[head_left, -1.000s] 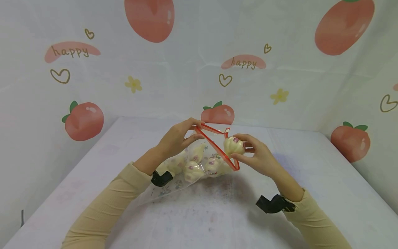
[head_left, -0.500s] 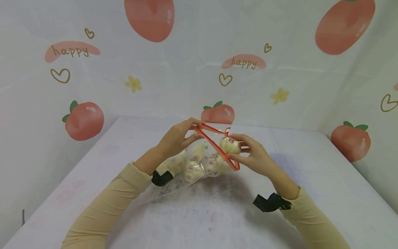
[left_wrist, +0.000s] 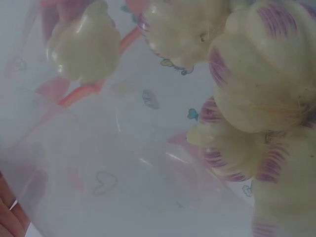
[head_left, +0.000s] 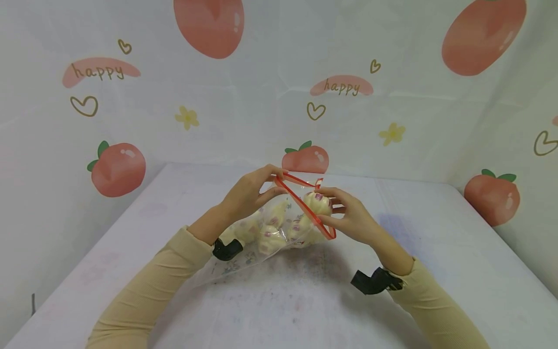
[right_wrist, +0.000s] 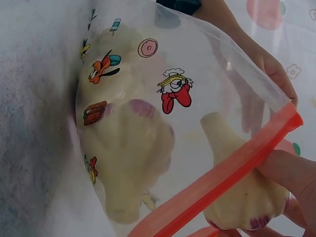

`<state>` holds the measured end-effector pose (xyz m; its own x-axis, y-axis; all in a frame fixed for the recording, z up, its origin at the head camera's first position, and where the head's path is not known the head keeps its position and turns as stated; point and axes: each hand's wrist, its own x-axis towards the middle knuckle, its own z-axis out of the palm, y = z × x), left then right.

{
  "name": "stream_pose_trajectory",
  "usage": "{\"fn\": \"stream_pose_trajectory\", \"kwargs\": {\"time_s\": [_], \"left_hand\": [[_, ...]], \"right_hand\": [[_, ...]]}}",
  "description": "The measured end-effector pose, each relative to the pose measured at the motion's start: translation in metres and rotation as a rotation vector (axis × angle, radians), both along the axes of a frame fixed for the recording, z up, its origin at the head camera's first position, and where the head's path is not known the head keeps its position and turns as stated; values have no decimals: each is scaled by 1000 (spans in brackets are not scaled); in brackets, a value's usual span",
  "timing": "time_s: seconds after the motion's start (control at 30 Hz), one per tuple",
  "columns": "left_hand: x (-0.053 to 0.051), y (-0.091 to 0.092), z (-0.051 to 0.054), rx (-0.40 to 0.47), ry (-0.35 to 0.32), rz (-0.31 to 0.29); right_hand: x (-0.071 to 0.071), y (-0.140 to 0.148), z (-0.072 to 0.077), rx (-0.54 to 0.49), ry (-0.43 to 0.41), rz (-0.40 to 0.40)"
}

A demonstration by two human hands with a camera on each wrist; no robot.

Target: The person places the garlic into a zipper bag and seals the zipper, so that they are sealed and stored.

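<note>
A clear printed zip bag [head_left: 231, 266] with a red zip strip [right_wrist: 212, 195] lies tilted on the table, holding several garlic bulbs [head_left: 270, 241]. At the upper corner of its mouth my left hand [head_left: 248, 195] grips the rim between thumb and fingers, and the mouth gapes toward the right. My right hand [head_left: 354, 215] holds another garlic bulb [right_wrist: 247, 197] in that mouth. This bulb's stem end is inside, behind the film, in the right wrist view, while thumb and fingers stay around its base. Through the film, the left wrist view shows purple-streaked bulbs [left_wrist: 261, 74] up close.
The pale table [head_left: 279, 310] spreads around the bag. A white backdrop [head_left: 261, 121] printed with fruit, hearts and flowers stands behind and at the sides. Black straps [head_left: 375, 281] hang at both wrists.
My right hand has moved left, carrying the garlic bulb further into the bag's mouth. The left hand and the bag have stayed in place.
</note>
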<state>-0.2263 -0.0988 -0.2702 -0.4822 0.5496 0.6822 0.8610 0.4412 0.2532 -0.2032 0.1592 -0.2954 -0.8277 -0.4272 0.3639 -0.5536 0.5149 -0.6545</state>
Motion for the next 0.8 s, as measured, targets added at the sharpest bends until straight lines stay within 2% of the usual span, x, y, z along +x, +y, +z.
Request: {"fn": "stream_pose_trajectory", "kwargs": {"time_s": [0.23, 0.8], "left_hand": [[0, 0, 0, -6, 11, -6], [1, 2, 0, -17, 8, 6]], "right_hand": [[-2, -4, -2, -5, -9, 27], [-4, -12, -7, 2, -70, 12]]}}
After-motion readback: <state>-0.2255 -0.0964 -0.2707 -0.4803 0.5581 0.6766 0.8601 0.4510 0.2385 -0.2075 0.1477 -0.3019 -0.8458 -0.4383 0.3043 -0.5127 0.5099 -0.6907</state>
